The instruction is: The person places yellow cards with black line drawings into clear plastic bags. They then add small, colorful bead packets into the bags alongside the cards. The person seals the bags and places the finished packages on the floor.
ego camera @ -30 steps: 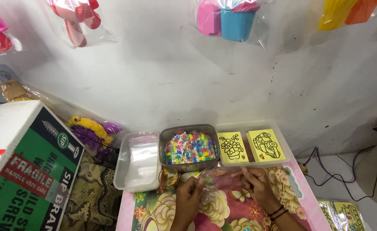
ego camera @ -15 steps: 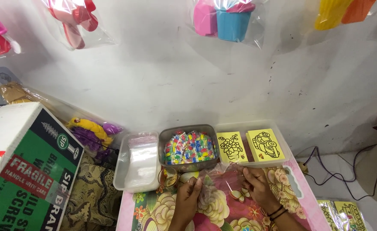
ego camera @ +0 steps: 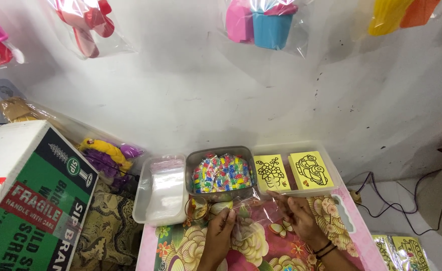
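On the pink flowered tabletop (ego camera: 191, 248), the left hand (ego camera: 222, 228) and right hand (ego camera: 298, 216) each pinch an edge of a small clear plastic bag (ego camera: 251, 213), fingers closed on the film and stretching it between them. Just beyond sits a grey tub (ego camera: 221, 173) of bright multicoloured pieces, with a clear tray (ego camera: 160, 188) of plastic bags to its left and a tray holding two yellow picture cards (ego camera: 291, 170) to its right. Wrapped toys (ego camera: 261, 20) hang on the white wall behind.

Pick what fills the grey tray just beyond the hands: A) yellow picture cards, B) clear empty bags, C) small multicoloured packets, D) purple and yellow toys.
C: the grey tray is packed with small multicoloured packets, while the yellow picture cards lie in the container to its right.
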